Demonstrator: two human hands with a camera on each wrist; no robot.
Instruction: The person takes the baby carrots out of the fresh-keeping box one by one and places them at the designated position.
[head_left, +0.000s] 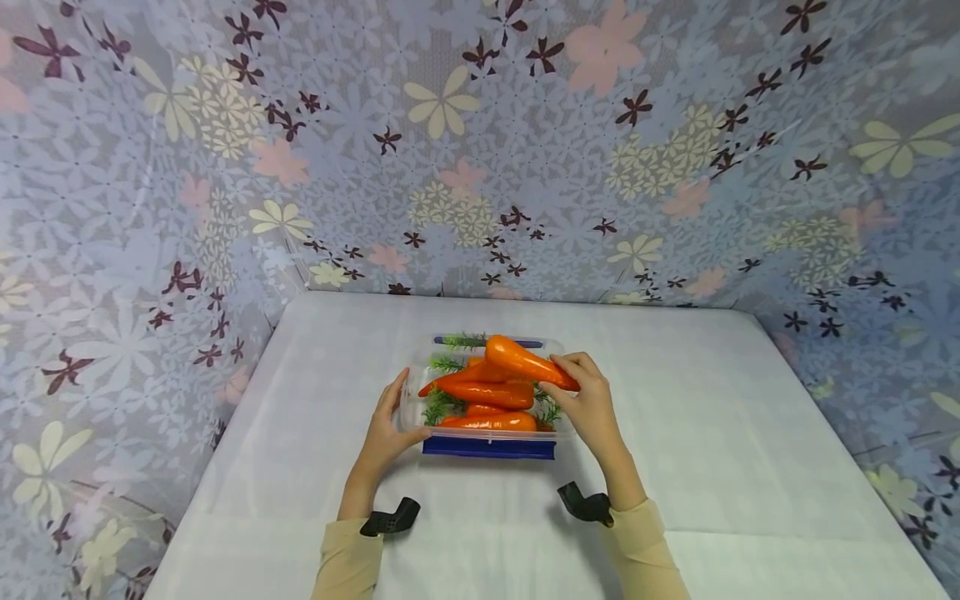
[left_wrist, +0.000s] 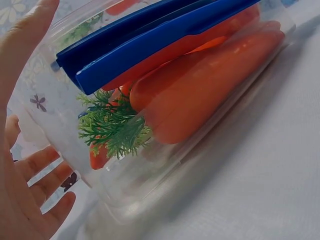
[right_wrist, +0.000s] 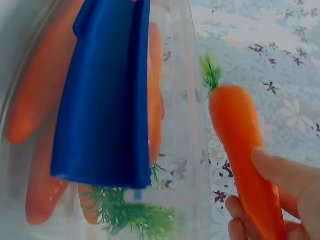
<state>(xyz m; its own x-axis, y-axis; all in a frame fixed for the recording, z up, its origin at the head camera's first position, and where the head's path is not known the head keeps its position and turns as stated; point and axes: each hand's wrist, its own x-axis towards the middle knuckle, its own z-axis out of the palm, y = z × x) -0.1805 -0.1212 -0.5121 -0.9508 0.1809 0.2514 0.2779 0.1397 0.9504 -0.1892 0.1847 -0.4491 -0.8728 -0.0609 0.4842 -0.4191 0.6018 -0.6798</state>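
Observation:
My right hand (head_left: 591, 403) pinches the thin end of an orange carrot (head_left: 517, 358) between thumb and fingers, above the right part of a clear plastic box (head_left: 408, 408). That carrot (right_wrist: 240, 130) slants with its thick, green-topped end away from the hand, as the right wrist view shows. Inside the box lie several more carrots (head_left: 491, 393) with feathery green tops (left_wrist: 112, 125). At the box's left end is my left hand (head_left: 384, 429), its thumb by the near corner and its fingers spread along the left side. A blue clip flap (head_left: 487, 448) hangs along the near wall.
Under the box is a table with a white cloth (head_left: 705, 417). Flower-patterned fabric (head_left: 450, 167) rises behind it and at both sides. A second blue flap (head_left: 536, 342) is on the box's far side. Black wrist mounts (head_left: 392, 518) sit at both cuffs.

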